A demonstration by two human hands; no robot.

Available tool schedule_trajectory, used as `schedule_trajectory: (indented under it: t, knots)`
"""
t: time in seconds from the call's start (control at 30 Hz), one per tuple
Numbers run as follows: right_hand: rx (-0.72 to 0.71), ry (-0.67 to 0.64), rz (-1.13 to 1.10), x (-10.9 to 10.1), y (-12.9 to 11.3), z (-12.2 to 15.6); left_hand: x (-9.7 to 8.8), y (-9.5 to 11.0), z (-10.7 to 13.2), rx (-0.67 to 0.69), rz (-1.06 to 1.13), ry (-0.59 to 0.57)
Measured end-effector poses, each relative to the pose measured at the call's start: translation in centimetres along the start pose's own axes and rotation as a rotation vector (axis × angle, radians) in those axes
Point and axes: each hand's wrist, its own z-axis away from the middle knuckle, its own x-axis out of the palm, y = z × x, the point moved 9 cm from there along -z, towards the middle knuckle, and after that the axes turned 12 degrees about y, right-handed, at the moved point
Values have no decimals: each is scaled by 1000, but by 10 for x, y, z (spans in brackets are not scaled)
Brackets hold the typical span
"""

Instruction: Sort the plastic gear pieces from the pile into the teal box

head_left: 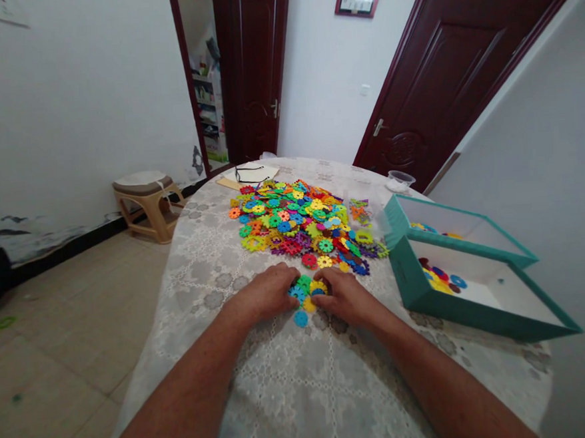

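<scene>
In front of me on the table, my left hand [280,288] has its fingers curled around the left side of a small cluster of notched plastic discs. A blue disc [296,295] and a green disc [304,283] show at its fingertips. From the other side, my right hand [342,297] pinches a yellow disc [318,288], partly hidden by the fingers. Another yellow disc [308,304] shows low between the hands. Whether all these discs are joined, I cannot tell. Just below them a light blue disc [301,319] lies flat on the tablecloth.
A large heap of colourful notched discs [292,219] spreads beyond my hands. At the right stands an open teal box [459,311] with some discs inside. Glasses [252,175] and a clear plastic cup [400,179] lie farther back. A stool [146,202] stands left of the table.
</scene>
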Motion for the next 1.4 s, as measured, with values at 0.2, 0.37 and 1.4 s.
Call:
schedule_trajectory:
  t: [0.2, 0.37, 1.4]
  knots:
    - [-21, 31, -43, -2, -2, 2, -1, 1, 1, 7, 18, -9]
    - [-89, 14, -110, -1, -11, 5, -4, 14, 4, 61, 84, -46]
    - [-236, 337, 52, -65, -16, 14, -17, 28, -3, 76, 210, 89]
